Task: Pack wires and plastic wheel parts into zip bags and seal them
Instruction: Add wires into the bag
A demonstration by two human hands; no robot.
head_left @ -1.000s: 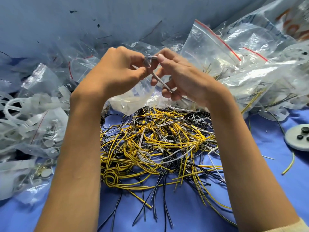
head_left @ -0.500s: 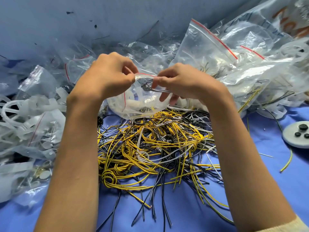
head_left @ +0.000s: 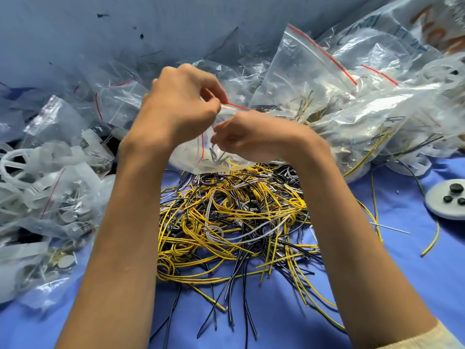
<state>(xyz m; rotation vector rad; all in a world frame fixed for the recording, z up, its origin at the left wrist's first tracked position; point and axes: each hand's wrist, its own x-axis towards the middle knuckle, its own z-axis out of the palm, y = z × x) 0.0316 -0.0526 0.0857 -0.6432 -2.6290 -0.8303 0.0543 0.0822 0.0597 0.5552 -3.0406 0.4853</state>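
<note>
zip bag: held up over far edge of loose wire pile on counter, few wires inside | left hand: fingers pinch red-striped mouth | right hand: fingers curled on opposite lip | handling, judged: film light, limp, slippery; wires springy | hold: stiffer zip strip, both ends

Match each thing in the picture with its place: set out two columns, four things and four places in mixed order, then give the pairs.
1 small zip bag
2 wire pile
3 grey disc
4 white wheel part

A far left edge
B gripped by left hand and right hand
C right edge, bearing black pieces
D on the blue cloth, between the forearms

Pairs: 1-B, 2-D, 3-C, 4-A
</note>
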